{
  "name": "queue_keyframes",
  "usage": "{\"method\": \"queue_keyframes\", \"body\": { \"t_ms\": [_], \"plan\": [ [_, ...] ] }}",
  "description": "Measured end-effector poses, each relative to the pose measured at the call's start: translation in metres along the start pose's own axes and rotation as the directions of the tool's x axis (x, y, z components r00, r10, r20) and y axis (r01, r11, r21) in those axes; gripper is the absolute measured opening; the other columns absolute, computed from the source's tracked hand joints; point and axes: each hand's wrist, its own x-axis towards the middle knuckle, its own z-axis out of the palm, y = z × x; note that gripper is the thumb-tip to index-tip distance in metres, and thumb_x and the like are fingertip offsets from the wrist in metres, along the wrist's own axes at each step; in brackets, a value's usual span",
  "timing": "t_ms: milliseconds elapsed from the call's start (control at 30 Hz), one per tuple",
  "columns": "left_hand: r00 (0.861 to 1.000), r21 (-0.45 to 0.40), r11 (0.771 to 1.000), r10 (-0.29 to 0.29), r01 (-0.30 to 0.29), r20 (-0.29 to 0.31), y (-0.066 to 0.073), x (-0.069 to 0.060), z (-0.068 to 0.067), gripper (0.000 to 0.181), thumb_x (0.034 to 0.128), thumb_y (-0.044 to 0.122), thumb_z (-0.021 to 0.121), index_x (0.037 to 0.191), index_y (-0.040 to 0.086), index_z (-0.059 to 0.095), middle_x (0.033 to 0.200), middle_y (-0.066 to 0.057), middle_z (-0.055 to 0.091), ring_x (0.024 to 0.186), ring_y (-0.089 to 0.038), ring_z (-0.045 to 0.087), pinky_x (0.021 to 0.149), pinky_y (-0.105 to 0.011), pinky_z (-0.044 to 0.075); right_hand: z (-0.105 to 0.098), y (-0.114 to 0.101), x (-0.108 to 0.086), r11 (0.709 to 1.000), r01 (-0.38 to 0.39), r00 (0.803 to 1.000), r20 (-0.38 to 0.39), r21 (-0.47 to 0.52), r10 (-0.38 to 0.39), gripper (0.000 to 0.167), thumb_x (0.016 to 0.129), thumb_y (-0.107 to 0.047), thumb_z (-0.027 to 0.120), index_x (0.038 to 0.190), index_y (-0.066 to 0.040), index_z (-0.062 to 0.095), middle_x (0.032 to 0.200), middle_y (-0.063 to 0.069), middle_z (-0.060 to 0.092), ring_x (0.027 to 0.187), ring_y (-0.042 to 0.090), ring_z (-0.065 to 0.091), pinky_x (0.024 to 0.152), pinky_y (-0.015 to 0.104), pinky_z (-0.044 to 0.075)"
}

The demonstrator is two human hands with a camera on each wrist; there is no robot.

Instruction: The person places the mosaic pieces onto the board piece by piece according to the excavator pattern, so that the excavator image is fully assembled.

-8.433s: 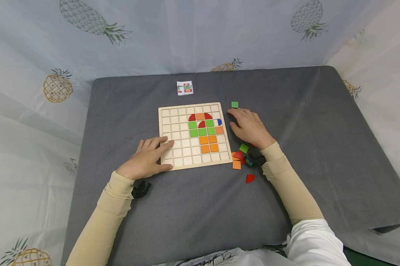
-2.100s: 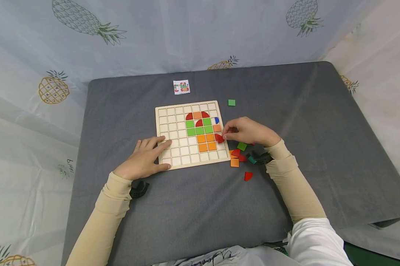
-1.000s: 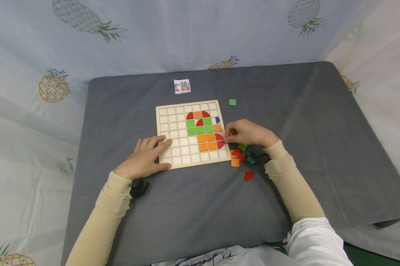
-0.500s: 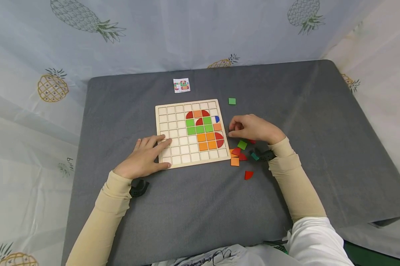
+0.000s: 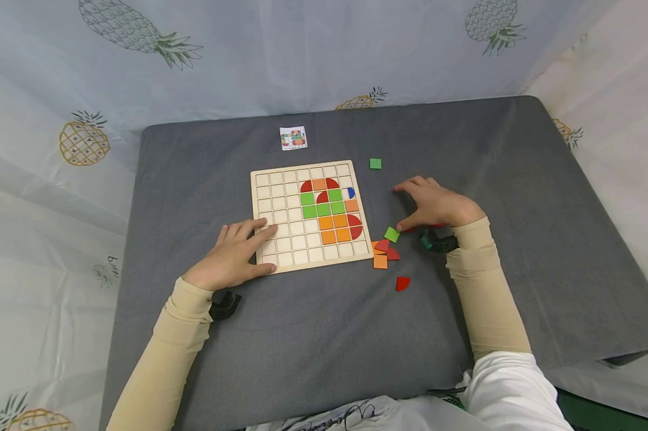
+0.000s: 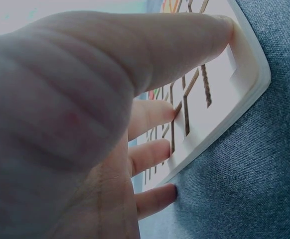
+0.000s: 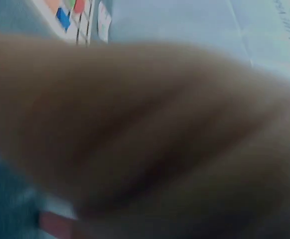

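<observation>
A wooden grid board (image 5: 291, 245) lies at the middle of the table, with red, orange, green and blue tiles in its right half. My left hand (image 5: 234, 254) rests on the board's lower left corner, fingers spread; in the left wrist view the thumb (image 6: 185, 42) presses on the rim. Off the board's right side, my right hand (image 5: 437, 203) hovers with fingers apart and nothing visible between them. Its thumb is close to a loose green square tile (image 5: 392, 234). Two red quarter-round tiles (image 5: 355, 232) sit on the board's right part. The right wrist view is blurred and mostly filled by the hand.
Loose orange squares (image 5: 380, 261) and red quarter-rounds (image 5: 392, 254) lie by the board's lower right corner. Another red quarter-round (image 5: 403, 284) lies nearer. A green square (image 5: 375, 163) and a small pattern card (image 5: 294, 138) lie behind the board.
A pair of red quarter-rounds has come onto the board's right part. My right hand has let go there and drawn away right, its fingers spreading. The left hand stays put.
</observation>
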Motion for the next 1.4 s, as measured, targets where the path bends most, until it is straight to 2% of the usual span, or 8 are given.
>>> {"method": "queue_keyframes", "body": {
  "t_ms": [133,267,467,600,700,867,1067,1400],
  "plan": [
    [1.000,0.002,1.000,0.005,-0.005,-0.002,0.001,0.000,0.000,0.076,0.0946,0.034,0.071,0.159,0.014,0.035,0.161,-0.017,0.030,0.145,-0.047,0.026,0.116,-0.076,0.009,-0.001,0.008,0.001,0.998,-0.054,0.997,-0.049,-0.017,0.053,0.089,0.082,-0.037,0.083,0.154,-0.007,0.039,0.156,0.021,0.033,0.140,0.041,0.029,0.110,0.064,0.038],
    [1.000,0.001,1.000,0.003,-0.003,0.000,0.001,-0.001,-0.001,0.076,0.0947,0.034,0.071,0.159,0.014,0.035,0.162,-0.017,0.030,0.145,-0.047,0.026,0.116,-0.077,0.009,0.001,0.013,0.012,0.998,-0.066,0.988,-0.139,0.009,0.066,0.076,0.090,-0.039,0.076,0.149,-0.004,0.046,0.151,0.024,0.037,0.135,0.042,0.034,0.106,0.066,0.041],
    [1.000,-0.003,1.000,-0.001,0.001,0.004,0.001,-0.001,0.000,0.076,0.0949,0.034,0.071,0.159,0.014,0.035,0.162,-0.017,0.029,0.145,-0.047,0.026,0.116,-0.077,0.009,0.007,0.025,0.025,0.997,0.010,0.951,-0.309,0.075,0.014,0.042,0.102,-0.025,0.060,0.137,-0.001,0.059,0.137,0.024,0.053,0.124,0.040,0.050,0.100,0.062,0.046],
    [1.000,-0.003,1.000,-0.002,0.002,0.007,0.001,0.000,0.001,0.076,0.0947,0.034,0.071,0.159,0.014,0.035,0.162,-0.017,0.029,0.145,-0.047,0.026,0.116,-0.077,0.009,0.008,0.030,0.024,0.986,0.122,0.954,-0.289,0.114,-0.084,0.036,0.101,-0.003,0.052,0.136,0.000,0.060,0.128,0.023,0.056,0.110,0.038,0.055,0.096,0.054,0.048],
    [1.000,-0.004,1.000,-0.004,0.004,0.008,0.001,0.000,0.001,0.077,0.0946,0.034,0.071,0.159,0.014,0.035,0.162,-0.017,0.029,0.145,-0.047,0.026,0.116,-0.077,0.009,0.009,0.028,0.023,0.983,0.152,0.962,-0.244,0.101,-0.123,0.039,0.098,0.002,0.054,0.136,-0.002,0.061,0.121,0.021,0.057,0.102,0.034,0.053,0.089,0.048,0.048],
    [1.000,0.002,1.000,-0.006,0.006,0.009,0.001,0.001,-0.001,0.077,0.0947,0.034,0.071,0.159,0.014,0.034,0.162,-0.017,0.029,0.145,-0.047,0.025,0.117,-0.076,0.009,0.009,0.023,0.025,0.989,0.111,0.967,-0.240,0.096,-0.086,0.030,0.098,-0.004,0.059,0.128,0.000,0.063,0.106,0.020,0.058,0.094,0.032,0.053,0.083,0.045,0.047],
    [1.000,0.002,1.000,-0.015,0.015,0.012,0.000,-0.001,0.000,0.077,0.0949,0.035,0.070,0.159,0.014,0.034,0.162,-0.017,0.029,0.145,-0.047,0.025,0.116,-0.077,0.008,0.009,0.024,0.026,0.987,0.072,0.965,-0.261,0.142,-0.033,0.024,0.097,-0.008,0.065,0.118,0.003,0.059,0.109,0.022,0.058,0.096,0.034,0.053,0.085,0.048,0.048],
    [1.000,0.013,1.000,-0.014,0.013,0.014,-0.001,0.000,0.003,0.078,0.0949,0.035,0.070,0.160,0.014,0.033,0.162,-0.017,0.028,0.146,-0.046,0.024,0.118,-0.075,0.007,0.006,0.007,0.026,0.958,0.179,0.939,-0.329,0.222,-0.099,0.027,0.102,-0.014,0.060,0.126,-0.003,0.064,0.117,0.017,0.066,0.101,0.030,0.058,0.091,0.046,0.051]
  ]
}}
